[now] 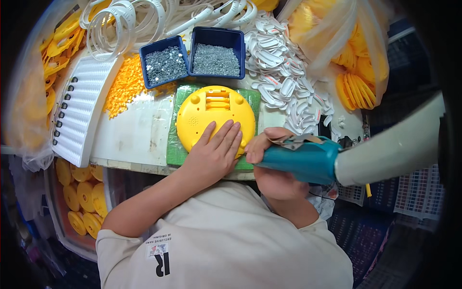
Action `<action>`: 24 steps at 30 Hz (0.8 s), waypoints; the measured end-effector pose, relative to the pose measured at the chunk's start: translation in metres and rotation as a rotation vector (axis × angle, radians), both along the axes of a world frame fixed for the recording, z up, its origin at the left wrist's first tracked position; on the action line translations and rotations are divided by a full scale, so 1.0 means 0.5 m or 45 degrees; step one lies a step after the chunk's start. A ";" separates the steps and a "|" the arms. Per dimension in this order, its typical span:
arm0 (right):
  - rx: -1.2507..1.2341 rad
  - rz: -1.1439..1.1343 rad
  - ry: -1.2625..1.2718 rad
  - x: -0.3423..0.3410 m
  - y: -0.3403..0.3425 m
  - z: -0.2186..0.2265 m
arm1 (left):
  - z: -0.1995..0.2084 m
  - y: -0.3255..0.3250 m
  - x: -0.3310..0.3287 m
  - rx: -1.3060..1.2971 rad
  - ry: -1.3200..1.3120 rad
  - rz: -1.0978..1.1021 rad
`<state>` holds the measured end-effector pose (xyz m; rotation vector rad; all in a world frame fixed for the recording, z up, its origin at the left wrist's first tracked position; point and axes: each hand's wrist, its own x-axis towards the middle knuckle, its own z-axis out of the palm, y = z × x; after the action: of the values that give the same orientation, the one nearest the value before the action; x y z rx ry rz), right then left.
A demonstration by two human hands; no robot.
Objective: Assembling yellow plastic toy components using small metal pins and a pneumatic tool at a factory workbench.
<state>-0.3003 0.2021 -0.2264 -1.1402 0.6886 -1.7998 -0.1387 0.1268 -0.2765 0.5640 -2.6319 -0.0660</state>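
Observation:
A round yellow plastic housing point(223, 103) with an uncovered battery compartment lies on a green mat point(173, 137). My left hand point(214, 151) rests on its lower part, fingers stretched out and pressing it flat. From the right, my right hand point(276, 166) grips a teal electric screwdriver point(305, 161), held nearly level. Its front end points at the lower right rim of the housing, close to my left fingertips. Whether the tip touches a screw there cannot be made out.
Two blue bins point(240, 72) of small screws stand beyond the mat. Orange pieces point(122, 86) and a white ridged tray point(86, 111) are left; white curved parts point(281, 72) pile right. A tub point(103, 236) holds yellow discs. A thick pale tube point(390, 149) crosses the right side.

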 end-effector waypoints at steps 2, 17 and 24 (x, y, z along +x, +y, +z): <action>-0.002 0.010 0.016 0.002 -0.006 -0.013 | -0.005 -0.002 0.003 -0.009 -0.007 -0.021; 0.199 0.018 0.070 -0.006 -0.004 0.013 | 0.014 -0.025 0.021 0.149 -0.059 -0.115; 0.356 0.286 -0.043 0.065 -0.045 0.081 | 0.037 -0.124 0.167 0.337 -0.141 -0.229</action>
<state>-0.2679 0.1798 -0.1861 -0.9568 0.7349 -1.4787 -0.0553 0.0648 -0.2577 0.4241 -2.7961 -0.4559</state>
